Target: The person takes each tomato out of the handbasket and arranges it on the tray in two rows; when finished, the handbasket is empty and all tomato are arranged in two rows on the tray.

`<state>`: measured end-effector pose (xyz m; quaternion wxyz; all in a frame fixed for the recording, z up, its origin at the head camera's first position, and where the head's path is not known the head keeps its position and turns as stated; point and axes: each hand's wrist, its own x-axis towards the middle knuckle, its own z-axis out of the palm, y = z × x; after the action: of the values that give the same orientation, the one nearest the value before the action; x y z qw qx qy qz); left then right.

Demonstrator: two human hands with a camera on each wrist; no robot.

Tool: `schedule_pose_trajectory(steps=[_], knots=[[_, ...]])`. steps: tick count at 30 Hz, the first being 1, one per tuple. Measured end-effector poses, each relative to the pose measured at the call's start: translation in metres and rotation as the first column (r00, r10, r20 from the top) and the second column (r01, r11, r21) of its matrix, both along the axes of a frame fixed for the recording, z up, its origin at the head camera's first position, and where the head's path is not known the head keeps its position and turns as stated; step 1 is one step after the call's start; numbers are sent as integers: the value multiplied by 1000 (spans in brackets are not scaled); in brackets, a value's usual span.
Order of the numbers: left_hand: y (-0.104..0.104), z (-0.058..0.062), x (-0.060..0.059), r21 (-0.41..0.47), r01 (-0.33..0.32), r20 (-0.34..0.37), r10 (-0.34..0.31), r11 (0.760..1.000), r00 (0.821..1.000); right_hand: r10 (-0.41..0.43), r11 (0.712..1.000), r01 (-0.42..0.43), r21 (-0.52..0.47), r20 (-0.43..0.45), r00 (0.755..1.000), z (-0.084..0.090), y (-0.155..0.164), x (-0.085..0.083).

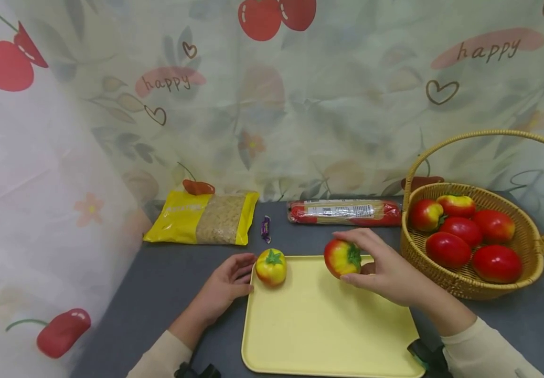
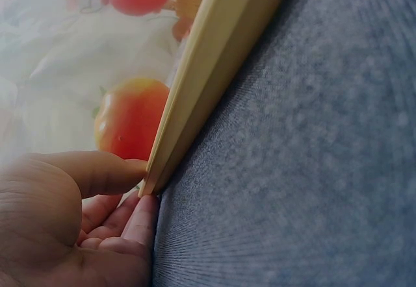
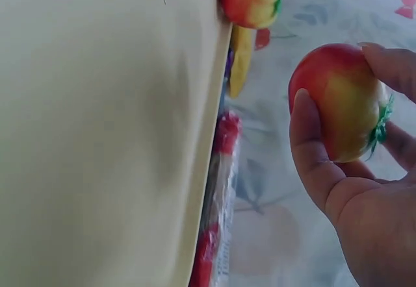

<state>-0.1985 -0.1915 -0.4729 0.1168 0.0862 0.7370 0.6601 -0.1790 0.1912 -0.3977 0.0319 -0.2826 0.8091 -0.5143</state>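
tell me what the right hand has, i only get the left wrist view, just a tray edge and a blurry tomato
Observer: The right hand holds a red and yellow tomato over the far part of the yellow tray.
Operator: so whats the tomato i see by the tray edge
Observer: That is another tomato, mostly yellow, at the tray's far left corner, next to the left hand.
Operator: where are the rest coming from
Observer: I can't tell that, but a wicker basket right of the tray holds six more red tomatoes.
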Motion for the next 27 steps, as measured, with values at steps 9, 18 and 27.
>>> schedule_pose_trajectory(steps=[9,18,27], knots=[[-1,-1,0,2,12,-15,-12,1000,1000,-1,997,-2,74,34,999,-4,-21,-10],[-2,1,0,23,23,-7,-23,999,1000,-37,969,38,245,-9,999,-13,-46,-23],[-2,1,0,27,31,-2,-31,999,1000,-20,955,10,296,31,999,-22,-63,-33]])
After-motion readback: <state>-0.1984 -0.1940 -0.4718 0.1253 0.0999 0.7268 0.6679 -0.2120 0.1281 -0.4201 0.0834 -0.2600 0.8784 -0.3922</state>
